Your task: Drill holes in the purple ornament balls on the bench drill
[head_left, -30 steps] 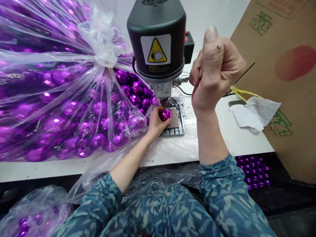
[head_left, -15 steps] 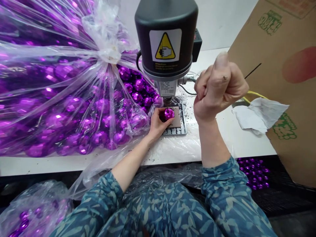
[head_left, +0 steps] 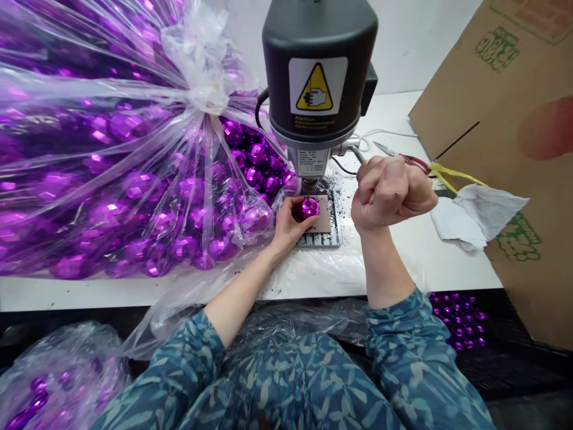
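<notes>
A small shiny purple faceted ball (head_left: 310, 207) rests on a brown board (head_left: 321, 222) beneath the chuck of a bench drill press (head_left: 312, 159). My left hand (head_left: 289, 224) pinches the ball from its left side, between thumb and fingers. Bit and ball appear to meet, though the exact contact is too small to make out. To the right, my right hand (head_left: 389, 194) is closed in a fist around the end of the drill press lever (head_left: 358, 154); most of the grip is hidden inside it. The board lies on the slotted metal base (head_left: 333, 239).
Left of the press bulges a tied clear plastic bag (head_left: 134, 197) of purple balls. Red-handled scissors (head_left: 414, 162), crumpled white paper (head_left: 470, 218) and a cardboard box (head_left: 505, 137) are at right. Below the table edge sits a black crate (head_left: 514, 364) with purple balls. Dark shavings dot the table.
My right hand has come down with the lever, uncovering the scissors behind it. My left hand keeps its hold on the ball. The whole view has shifted slightly.
</notes>
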`<state>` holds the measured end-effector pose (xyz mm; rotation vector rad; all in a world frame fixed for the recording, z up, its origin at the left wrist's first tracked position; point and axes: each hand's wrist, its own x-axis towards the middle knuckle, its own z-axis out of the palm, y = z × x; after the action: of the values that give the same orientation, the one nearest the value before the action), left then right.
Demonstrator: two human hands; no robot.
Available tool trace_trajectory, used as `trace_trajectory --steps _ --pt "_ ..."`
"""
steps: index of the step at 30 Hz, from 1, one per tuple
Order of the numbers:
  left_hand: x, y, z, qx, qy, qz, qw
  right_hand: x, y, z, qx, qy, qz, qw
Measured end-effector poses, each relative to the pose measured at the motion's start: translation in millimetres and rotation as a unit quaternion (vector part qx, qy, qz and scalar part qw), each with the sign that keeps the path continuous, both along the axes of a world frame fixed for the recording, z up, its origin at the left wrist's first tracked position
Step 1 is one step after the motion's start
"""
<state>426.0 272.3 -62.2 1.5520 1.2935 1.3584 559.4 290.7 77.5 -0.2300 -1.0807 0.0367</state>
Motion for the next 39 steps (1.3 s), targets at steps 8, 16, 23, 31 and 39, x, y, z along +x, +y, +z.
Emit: trace_trajectory --steps 8,16,23,31,39 --pt "0.6 1.1 -1.7 0.000 -0.009 0.000 1.000 5.6 6.3 -10.1 0.005 -0.022 -0.056 0.998" --pt "1.7 -0.6 4.5 -0.004 -0.003 -0.002 1.000 0.8 -3.1 -1.2 -0.029 -0.013 -0.051 0.998" --pt "-0.8 -23.0 21.8 0.018 0.066 0.036 0.997 -5.6 13.9 71.6 -0.143 0.000 0.024 0.989" --pt "-19.7 -136.8 26.6 0.149 0.281 -0.390 0.864 -4.9 25.5 74.4 -0.124 0.009 0.053 0.991" --pt "-50.4 -135.9 14.8 0.282 0.358 -0.372 0.808 -4.7 24.1 75.1 -0.126 0.007 0.040 0.991"
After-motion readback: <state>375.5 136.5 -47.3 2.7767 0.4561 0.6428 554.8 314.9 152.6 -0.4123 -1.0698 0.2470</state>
